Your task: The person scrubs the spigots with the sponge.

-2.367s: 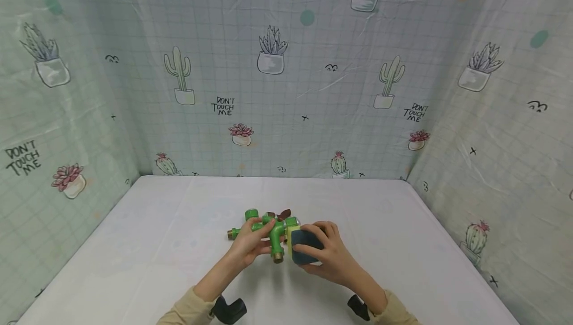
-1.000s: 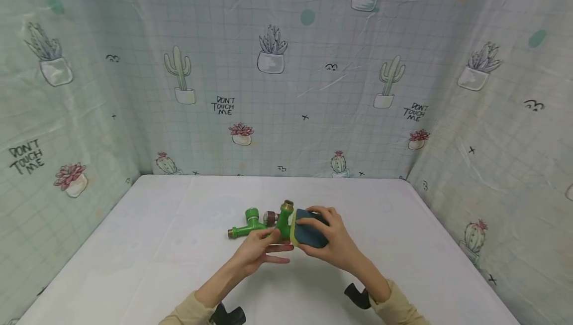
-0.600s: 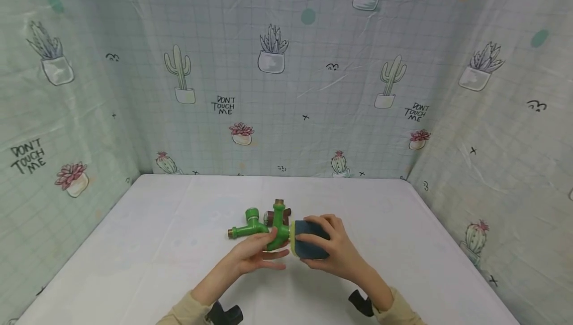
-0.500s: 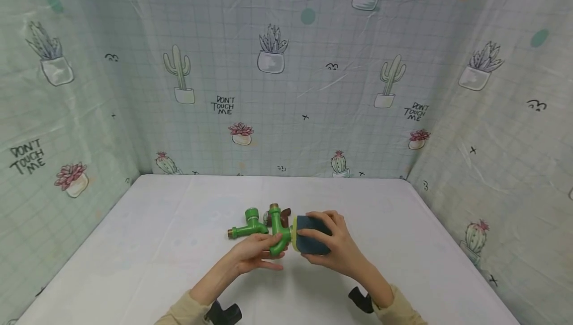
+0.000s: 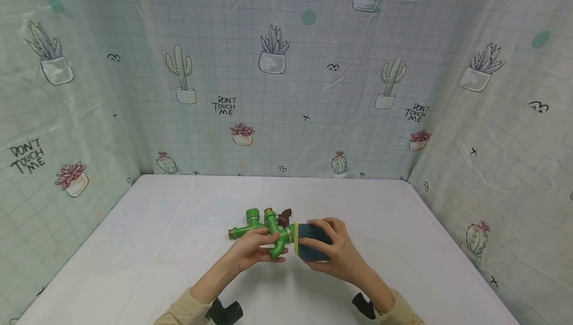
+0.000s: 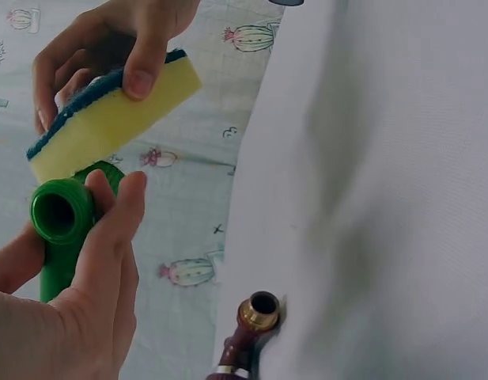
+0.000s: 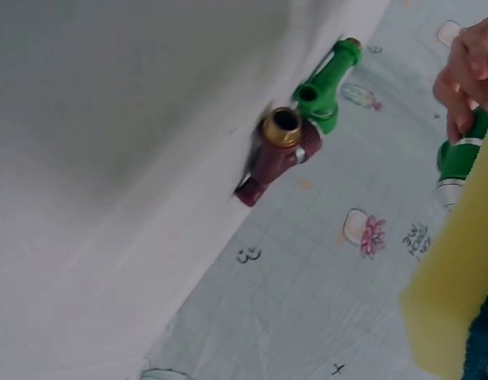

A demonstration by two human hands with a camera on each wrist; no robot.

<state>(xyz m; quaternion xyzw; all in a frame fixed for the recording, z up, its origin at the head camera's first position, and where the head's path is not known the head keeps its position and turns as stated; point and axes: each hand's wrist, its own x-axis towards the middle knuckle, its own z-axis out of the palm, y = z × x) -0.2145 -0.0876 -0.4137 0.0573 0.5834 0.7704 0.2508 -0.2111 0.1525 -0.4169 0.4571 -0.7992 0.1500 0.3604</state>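
My left hand (image 5: 251,249) holds a green water tap (image 5: 276,234) above the table, with its brass-threaded end toward the back and its curved spout toward me. In the left wrist view the thumb and fingers lie on either side of the green tap's round open mouth (image 6: 62,212). My right hand (image 5: 343,256) grips a sponge (image 5: 315,233), thumb on one side and fingers on the other. The sponge has a dark blue scouring side and a yellow side (image 6: 117,127). Its yellow side meets the right end of the held tap.
Behind my left hand, a second green tap (image 5: 252,219) lies on the white table (image 5: 179,215). A dark red tap (image 7: 273,162) with a brass end lies beside it, partly hidden in the head view. Patterned cloth walls (image 5: 286,91) stand at the back and sides.
The held tap has turned in my left hand: its brass end pointed toward me at first, then up, and now leans back and left. The sponge has shifted slightly right and stays against the tap.
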